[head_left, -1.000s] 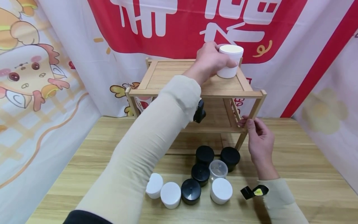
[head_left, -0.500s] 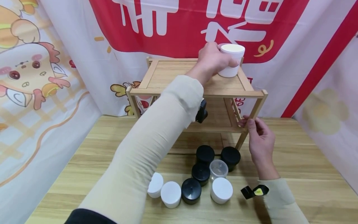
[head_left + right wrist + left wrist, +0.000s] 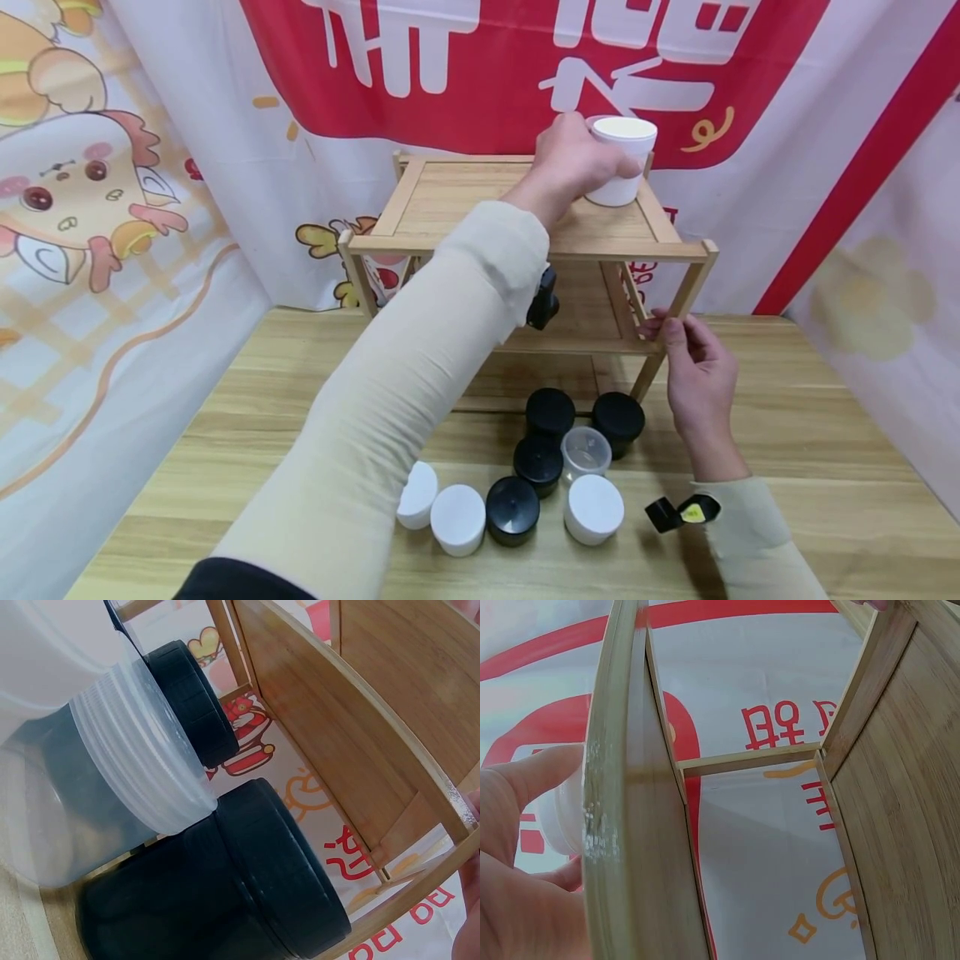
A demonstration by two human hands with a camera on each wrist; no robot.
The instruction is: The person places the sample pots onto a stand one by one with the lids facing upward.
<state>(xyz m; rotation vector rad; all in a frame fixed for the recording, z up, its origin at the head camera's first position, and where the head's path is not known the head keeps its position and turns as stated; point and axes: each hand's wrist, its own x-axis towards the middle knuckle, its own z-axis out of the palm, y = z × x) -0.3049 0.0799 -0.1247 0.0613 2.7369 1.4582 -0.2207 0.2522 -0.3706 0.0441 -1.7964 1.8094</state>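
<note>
My left hand [image 3: 573, 162] grips a white lidded jar [image 3: 621, 162] at the right end of the top shelf [image 3: 465, 200] of a wooden rack. Its thumb lies along the jar's near side. In the left wrist view the shelf edge hides part of the jar [image 3: 561, 814] and the fingers. Down at the right, my right hand [image 3: 699, 375] pinches the rack's front right leg [image 3: 684, 292] near the middle shelf, thumb in front. Only a sliver of that hand shows in the right wrist view, at the right edge beside the wooden frame.
On the table before the rack stand several black-lidded jars [image 3: 513, 510], a clear jar [image 3: 587, 452] and white jars [image 3: 458, 518]. One white jar [image 3: 416, 497] is partly covered by the left sleeve. A printed cloth [image 3: 450, 75] hangs behind the rack.
Both hands keep their holds, and the white jar stays at the same spot on the top shelf. The head view has shifted only slightly.
</note>
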